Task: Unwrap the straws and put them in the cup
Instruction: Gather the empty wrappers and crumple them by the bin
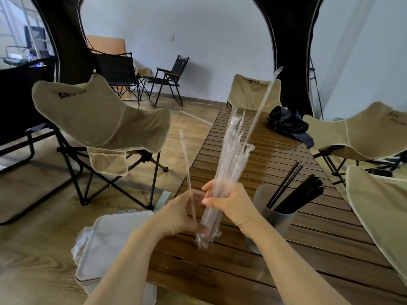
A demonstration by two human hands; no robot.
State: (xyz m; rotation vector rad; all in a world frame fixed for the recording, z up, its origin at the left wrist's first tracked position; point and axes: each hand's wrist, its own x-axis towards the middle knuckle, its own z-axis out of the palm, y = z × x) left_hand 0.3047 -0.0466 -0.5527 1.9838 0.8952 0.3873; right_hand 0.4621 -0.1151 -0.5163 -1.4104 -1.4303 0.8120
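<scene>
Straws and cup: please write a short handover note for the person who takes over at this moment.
Hands: the left hand pinches one thin clear wrapper; the right hand grips a bundle of clear wrappers above the table.
The cup stands on the table, right of the hands, with black straws leaning in it.
Done: several straws are unwrapped and in the cup.
Left: no black straw shows inside the held wrappers; check them, unwrap any remaining, then probably discard the wrappers.

You are seeing soft, even light; white wall (209, 40) glaring mildly; frame edges bowing; left hand (176, 213) blurring slightly.
</scene>
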